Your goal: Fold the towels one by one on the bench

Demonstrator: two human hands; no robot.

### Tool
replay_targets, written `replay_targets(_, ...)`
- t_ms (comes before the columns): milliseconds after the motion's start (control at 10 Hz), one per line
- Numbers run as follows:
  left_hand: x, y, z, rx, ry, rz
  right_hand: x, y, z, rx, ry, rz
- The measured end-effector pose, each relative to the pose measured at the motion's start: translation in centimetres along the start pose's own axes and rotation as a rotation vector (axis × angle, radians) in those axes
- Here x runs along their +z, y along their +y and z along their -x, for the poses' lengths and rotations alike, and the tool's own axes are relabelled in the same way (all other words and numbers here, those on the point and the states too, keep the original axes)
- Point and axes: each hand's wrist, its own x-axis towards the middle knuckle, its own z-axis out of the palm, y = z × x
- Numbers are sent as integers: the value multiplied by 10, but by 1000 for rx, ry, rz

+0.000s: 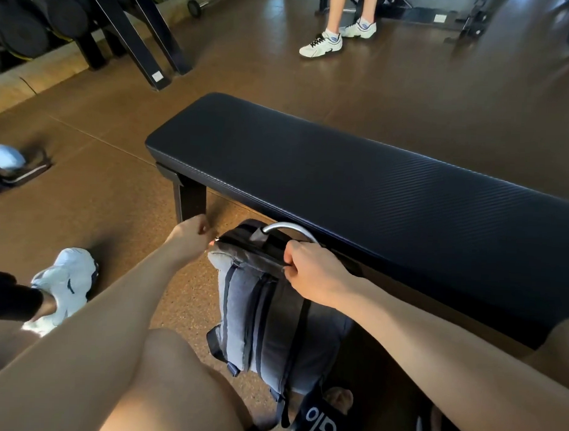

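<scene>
A black padded bench (359,172) runs from centre to the right with nothing on its top. Against its near side a grey backpack (266,318) stands on the floor. My right hand (313,274) grips the top edge of the backpack just under its grey carry handle (289,228). My left hand (192,238) pinches something small at the backpack's top left corner, seemingly the zipper pull. No towel is visible.
Another person's legs in white sneakers (334,39) stand beyond the bench. A weight rack (134,39) with dark plates fills the upper left. A dark bag with a pale cloth (10,170) lies on the floor at left. My own white shoe (64,285) is at lower left.
</scene>
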Motion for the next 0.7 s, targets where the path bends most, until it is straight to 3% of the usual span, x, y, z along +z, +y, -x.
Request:
replay_targets(100, 9, -15, -5, -155, -55, 230, -3, 4, 0, 25, -51, -81)
replay_targets(400, 30, -20, -14, -425, -291, 400, 0, 17, -2, 80, -120, -356)
replay_targets(500, 32, -25, -9, -507, -395, 358, -2, 17, -1, 90, -139, -389)
replay_targets(600, 33, -23, -9, -495, -378, 286, -4, 15, 5, 90, -119, -374)
replay_targets(700, 24, -18, -14, -420, -175, 163, -15, 17, 7, 109, -83, -366)
